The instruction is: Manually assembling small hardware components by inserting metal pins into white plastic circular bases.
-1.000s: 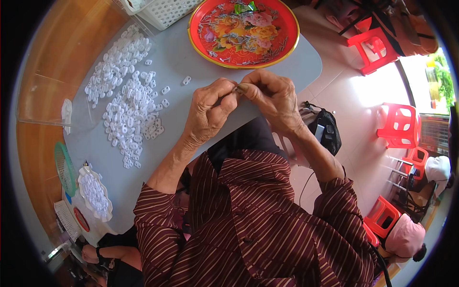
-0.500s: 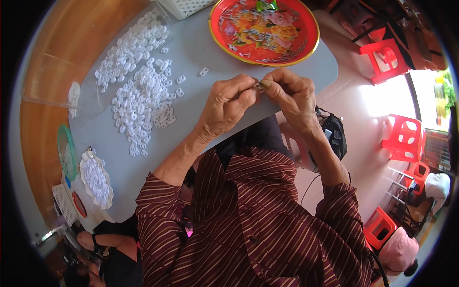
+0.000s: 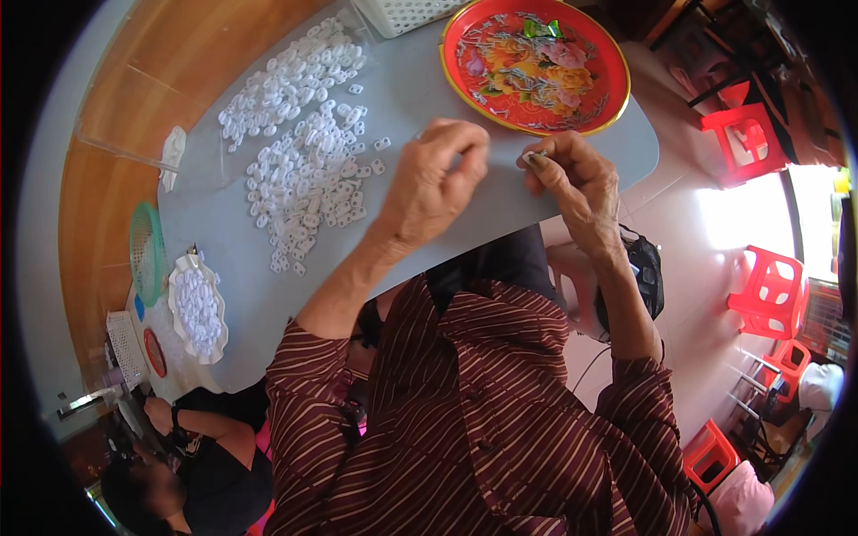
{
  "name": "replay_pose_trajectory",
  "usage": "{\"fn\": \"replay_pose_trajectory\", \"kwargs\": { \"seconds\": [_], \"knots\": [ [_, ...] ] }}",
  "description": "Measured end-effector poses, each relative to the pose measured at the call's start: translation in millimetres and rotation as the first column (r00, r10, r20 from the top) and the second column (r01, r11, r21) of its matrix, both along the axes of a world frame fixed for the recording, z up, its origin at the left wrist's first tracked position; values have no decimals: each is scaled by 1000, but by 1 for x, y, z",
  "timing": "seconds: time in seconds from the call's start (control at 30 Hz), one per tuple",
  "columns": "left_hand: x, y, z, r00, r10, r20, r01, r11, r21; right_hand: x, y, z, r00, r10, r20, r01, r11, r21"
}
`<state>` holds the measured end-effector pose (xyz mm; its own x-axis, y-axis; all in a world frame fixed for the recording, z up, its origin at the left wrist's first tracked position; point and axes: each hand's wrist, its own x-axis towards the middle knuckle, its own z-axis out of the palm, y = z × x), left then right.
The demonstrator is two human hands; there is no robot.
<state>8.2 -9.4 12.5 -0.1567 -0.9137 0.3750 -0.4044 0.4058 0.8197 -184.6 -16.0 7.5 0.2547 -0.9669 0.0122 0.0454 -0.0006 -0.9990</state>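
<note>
My right hand (image 3: 579, 186) is closed, pinching a small white plastic piece (image 3: 534, 158) between thumb and forefinger over the table's near edge. To its left hovers my left hand (image 3: 436, 183), its fingers curled and smeared by motion; whether anything is in them I cannot see. The hands are apart. A large pile of small white oval plastic pieces with holes (image 3: 308, 165) covers the table left of my left hand. Beyond my right hand stands a round red floral tray (image 3: 465, 100) with a gold rim, many small thin metallic-looking pieces scattered in it.
A green wrapper (image 3: 542, 29) lies in the tray. White perforated basket (image 3: 398, 20) at the far edge. At left stand a scalloped white dish (image 3: 217, 344) of white pieces and a green mesh basket (image 3: 146, 255). Another person's arm (image 3: 214, 426) is at lower left. Red stools (image 3: 767, 290) stand right.
My hands, together at the small piece before, have parted: the left has drawn away, the right keeps the white piece. The whole view has shifted, moving the table's contents rightward.
</note>
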Motion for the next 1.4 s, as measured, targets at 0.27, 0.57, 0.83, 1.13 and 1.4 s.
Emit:
{"fn": "replay_pose_trajectory", "kwargs": {
  "seconds": [0.27,0.57,0.83,1.13,1.4],
  "knots": [
    [112,-28,11,808,334,486,-212,934,-289,2,0,-3,999,-27,-22,26,999,-41],
    [118,-40,-11,708,246,662,-90,961,-261,-2,0,-8,995,-14,-102,5,996,-87],
    [121,-36,0,865,301,402,-246,952,-183,-2,0,-9,995,-12,-103,-2,992,-128],
    [126,-37,0,695,154,702,-82,988,-134,-2,1,-10,994,-18,-111,2,989,-149],
    [128,-39,-4,722,130,679,-72,991,-113,-2,2,-7,990,-17,-138,-4,989,-149]
  ]
}}
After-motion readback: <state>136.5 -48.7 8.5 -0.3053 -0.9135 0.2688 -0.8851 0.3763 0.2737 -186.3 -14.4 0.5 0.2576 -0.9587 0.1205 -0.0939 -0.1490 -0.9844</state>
